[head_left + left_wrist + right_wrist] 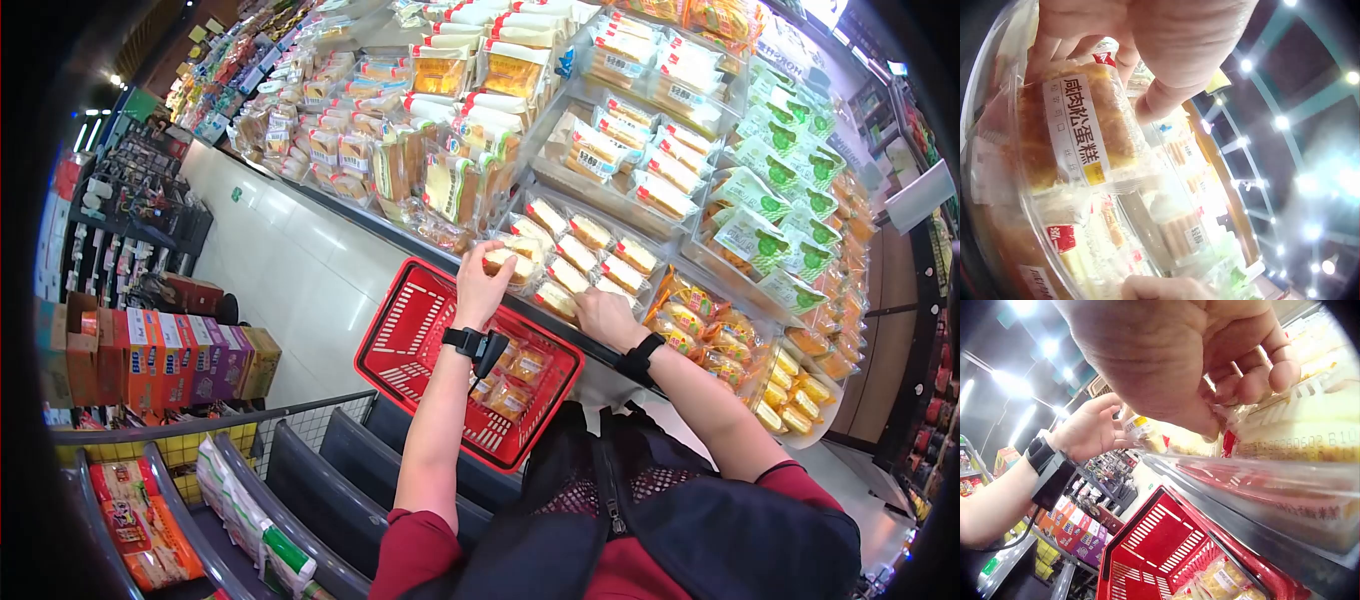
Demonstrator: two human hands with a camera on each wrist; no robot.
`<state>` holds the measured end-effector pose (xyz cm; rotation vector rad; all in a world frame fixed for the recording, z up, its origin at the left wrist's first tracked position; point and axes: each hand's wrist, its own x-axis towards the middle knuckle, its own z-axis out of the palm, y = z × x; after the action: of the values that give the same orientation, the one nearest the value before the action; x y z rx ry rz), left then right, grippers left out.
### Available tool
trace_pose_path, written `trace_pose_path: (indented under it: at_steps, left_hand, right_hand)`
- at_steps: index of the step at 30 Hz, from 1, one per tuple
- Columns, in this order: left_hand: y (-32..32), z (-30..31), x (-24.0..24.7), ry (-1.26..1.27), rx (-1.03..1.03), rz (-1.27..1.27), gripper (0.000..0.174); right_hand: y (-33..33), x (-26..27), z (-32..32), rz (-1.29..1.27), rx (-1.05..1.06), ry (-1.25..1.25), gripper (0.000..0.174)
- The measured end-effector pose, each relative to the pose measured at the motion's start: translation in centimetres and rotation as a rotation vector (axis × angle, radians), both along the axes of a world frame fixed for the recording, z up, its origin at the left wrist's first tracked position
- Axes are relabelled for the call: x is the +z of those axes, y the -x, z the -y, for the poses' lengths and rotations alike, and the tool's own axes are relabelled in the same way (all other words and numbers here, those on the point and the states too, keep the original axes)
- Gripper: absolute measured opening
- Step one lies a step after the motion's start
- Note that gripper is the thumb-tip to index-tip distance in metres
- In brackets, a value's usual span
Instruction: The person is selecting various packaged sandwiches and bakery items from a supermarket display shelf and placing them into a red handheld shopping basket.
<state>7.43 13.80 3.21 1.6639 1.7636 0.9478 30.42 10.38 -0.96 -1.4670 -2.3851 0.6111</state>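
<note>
Gripping a wrapped cake (512,262) at its own 1 o'clock, the left hand (483,285) curls fingers and thumb round it (white label strip facing the wrist camera) over the shelf's other cake packs (590,255). The right hand (605,316), at the cake's 4 o'clock, pinches a neighbouring pack (1285,440) by its wrapper. A red basket (400,330) sits at the left hand's 7 o'clock.

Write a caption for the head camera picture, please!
Left hand and right hand grab wrapped cakes above a red basket.
</note>
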Motion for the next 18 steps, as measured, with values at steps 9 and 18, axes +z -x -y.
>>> trace_pose_path:
  at_steps: [9, 18]
  left_hand:
    - [1.0, 0.0, -0.9, 0.180, -0.003, 0.188, 0.036]
    - [-1.8, 1.0, 0.1, -0.191, -0.025, -0.342, 0.038]
  right_hand:
    - [0.8, 0.0, 1.1, -0.029, -0.036, -0.017, 0.016]
    - [-0.6, 0.3, 0.4, -0.045, -0.041, -0.016, 0.014]
